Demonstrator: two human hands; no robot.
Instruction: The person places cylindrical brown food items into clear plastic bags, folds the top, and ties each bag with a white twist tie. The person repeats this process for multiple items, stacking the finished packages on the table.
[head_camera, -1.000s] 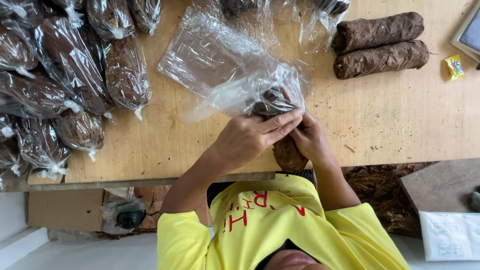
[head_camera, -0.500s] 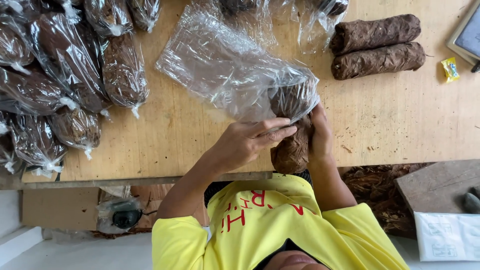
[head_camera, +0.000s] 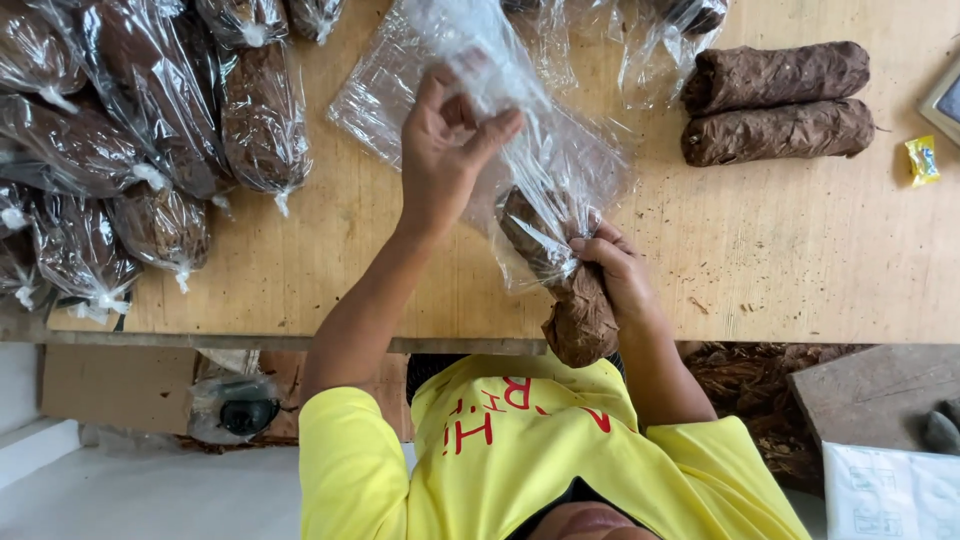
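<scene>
My right hand (head_camera: 622, 282) grips a brown roll of dried leaves (head_camera: 572, 308) at the table's near edge. The roll's far end sits inside the mouth of a clear plastic bag (head_camera: 560, 150), and its near end sticks out toward my yellow shirt. My left hand (head_camera: 448, 145) is raised over the table, farther out, pinching the bag's film between thumb and fingers. The bag stretches from that hand down to the roll.
Several bagged, tied rolls (head_camera: 150, 140) lie piled at the left of the wooden table (head_camera: 780, 250). Two bare rolls (head_camera: 775, 100) lie at the far right, beside a small yellow packet (head_camera: 922, 160). More clear bags (head_camera: 380, 90) lie flat behind my hands.
My left hand left the roll and went up along the bag, drawing the film tight. The roll now sits deeper in the bag, still held by my right hand.
</scene>
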